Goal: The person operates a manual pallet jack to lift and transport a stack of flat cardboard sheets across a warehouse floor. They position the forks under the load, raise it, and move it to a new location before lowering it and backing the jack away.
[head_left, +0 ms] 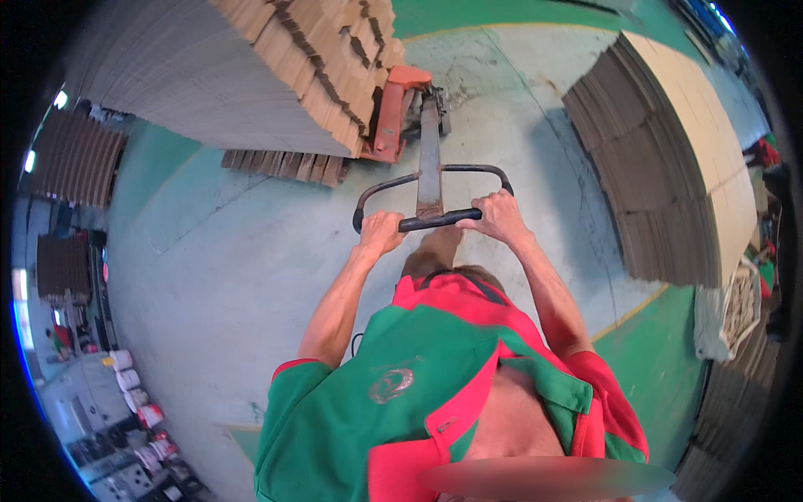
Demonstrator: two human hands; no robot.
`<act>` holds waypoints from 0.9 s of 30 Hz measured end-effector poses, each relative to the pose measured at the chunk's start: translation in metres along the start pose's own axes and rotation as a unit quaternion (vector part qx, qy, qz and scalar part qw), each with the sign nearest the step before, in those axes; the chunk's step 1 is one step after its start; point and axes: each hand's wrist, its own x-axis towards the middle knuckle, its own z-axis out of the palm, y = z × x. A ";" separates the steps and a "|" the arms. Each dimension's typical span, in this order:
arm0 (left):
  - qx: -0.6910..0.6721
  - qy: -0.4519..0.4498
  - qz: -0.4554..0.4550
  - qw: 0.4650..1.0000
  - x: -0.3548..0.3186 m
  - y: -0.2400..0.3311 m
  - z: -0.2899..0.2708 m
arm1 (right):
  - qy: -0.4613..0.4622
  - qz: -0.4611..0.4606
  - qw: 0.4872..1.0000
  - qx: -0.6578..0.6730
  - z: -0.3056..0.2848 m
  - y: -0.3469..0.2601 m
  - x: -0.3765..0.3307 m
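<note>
Both of my hands grip the black crossbar of a pallet jack handle (429, 180) in front of my body. My left hand (383, 232) is wrapped round the bar's left end, and my right hand (499, 216) round its right end. From the loop, a grey shaft runs away from me to the orange body of the pallet jack (391, 117). Beside that body rises a tall stack of flat cardboard sheets (242, 92), on a slatted wooden pallet (284, 164). The jack's forks are hidden.
To the right stands another large stack of cardboard (648, 159), with a white sack (726, 322) near its close end. More brown stacks (75, 155) line the left side. White and red round containers (134, 393) sit at lower left. Yellow lines (631, 311) divide grey and green floor.
</note>
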 end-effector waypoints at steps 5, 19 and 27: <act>-0.026 -0.069 -0.011 0.997 -0.008 0.002 -0.049 | -0.018 -0.022 1.000 0.011 -0.039 -0.013 0.014; 0.172 0.381 0.031 0.908 -0.030 0.003 -0.150 | 0.148 -0.054 0.987 -0.029 -0.141 -0.074 0.029; 0.024 -0.103 0.010 0.994 -0.177 -0.029 0.072 | -0.375 0.096 0.918 0.085 0.049 -0.137 -0.135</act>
